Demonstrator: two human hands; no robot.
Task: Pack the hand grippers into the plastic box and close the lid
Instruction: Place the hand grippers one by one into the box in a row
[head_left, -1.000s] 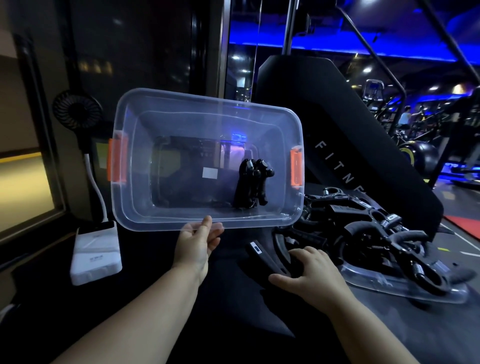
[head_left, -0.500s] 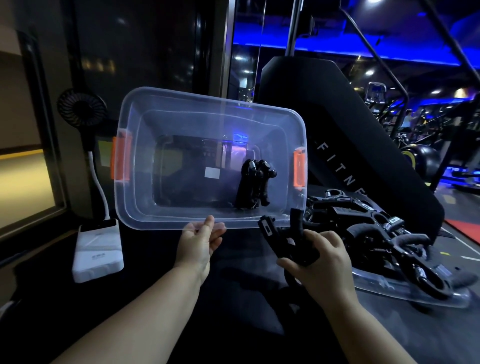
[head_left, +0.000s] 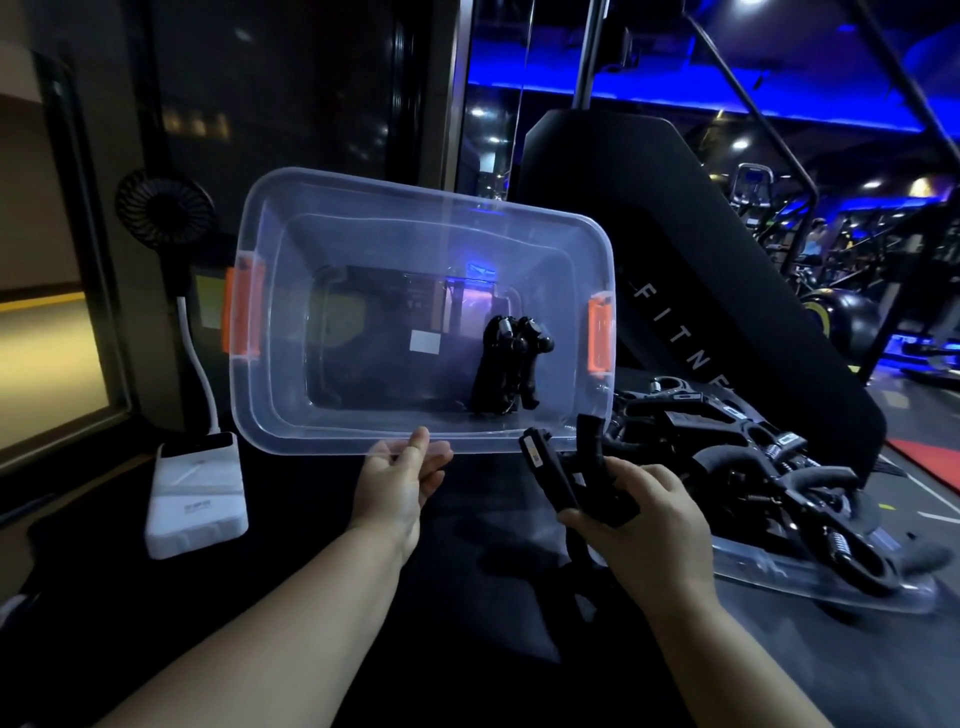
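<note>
Hand gripper (head_left: 569, 475), black with foam-padded handles, held in the curled fingers of the right hand (head_left: 644, 519) just below the near rim of the clear plastic box (head_left: 415, 205), which the left hand (head_left: 400, 478) pinches by that rim and tilts open side toward the viewer. It is best passed over the rim and laid beside the grippers already inside (head_left: 511, 371), handles parallel; the remaining pile (head_left: 753, 467) rests on the flat clear lid (head_left: 779, 569) at right
</note>
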